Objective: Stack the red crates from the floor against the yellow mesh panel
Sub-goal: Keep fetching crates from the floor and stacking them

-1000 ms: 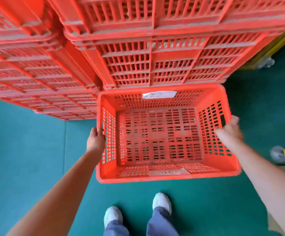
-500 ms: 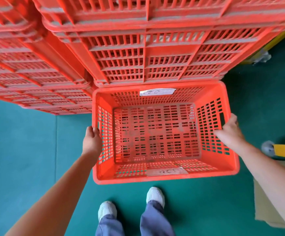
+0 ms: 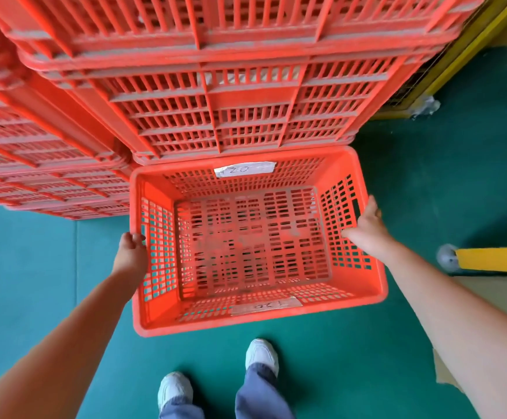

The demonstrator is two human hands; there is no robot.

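My left grip (image 3: 131, 252) is curling over the left rim of the empty red crate (image 3: 255, 321), and my right grip (image 3: 367, 225) is clamping its right wall at the handle slot. The crate is hanging over the green floor (image 3: 34, 267), its far rim just beside the stacked red crates (image 3: 215, 95) by the yellow mesh panel (image 3: 464, 52).

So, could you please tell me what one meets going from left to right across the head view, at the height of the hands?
left hand → open red perforated plastic crate → right hand → small white caster wheel → flat yellow bar
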